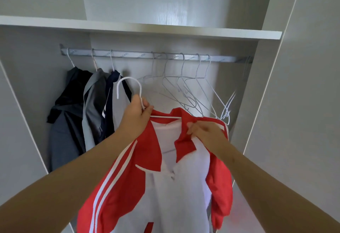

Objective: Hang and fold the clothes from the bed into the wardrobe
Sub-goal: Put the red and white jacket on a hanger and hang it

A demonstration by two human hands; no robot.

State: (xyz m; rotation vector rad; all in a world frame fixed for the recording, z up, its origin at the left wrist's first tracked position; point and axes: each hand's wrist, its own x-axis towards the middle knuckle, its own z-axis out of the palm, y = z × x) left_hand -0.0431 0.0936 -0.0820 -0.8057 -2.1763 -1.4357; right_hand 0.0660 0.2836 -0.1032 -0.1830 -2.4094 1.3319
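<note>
At the centre of the frame, in front of the open wardrobe [36,63], a red and white jacket [128,186] with white stripes down its sleeve hangs on a white hanger [128,80]. The left hand [136,116] grips the hanger's neck just under the hook, fingers curled round the wire. The hook stands up free, below the rail [132,55] and not touching it. The right hand [207,135], right of centre, pinches the jacket's red collar between thumb and fingers near the hanger's right shoulder. The jacket's front falls open, showing its white lining, and its body drops out of the frame at the bottom edge.

Behind the hands, the metal rail runs across the wardrobe under a white shelf [165,30]. On its left part hang three garments side by side: a black one [71,92], a grey one [93,103] and a navy one [112,79] with white stripes. On the rail's right part hang several empty wire hangers [184,83], bunched and tilted against each other.
</note>
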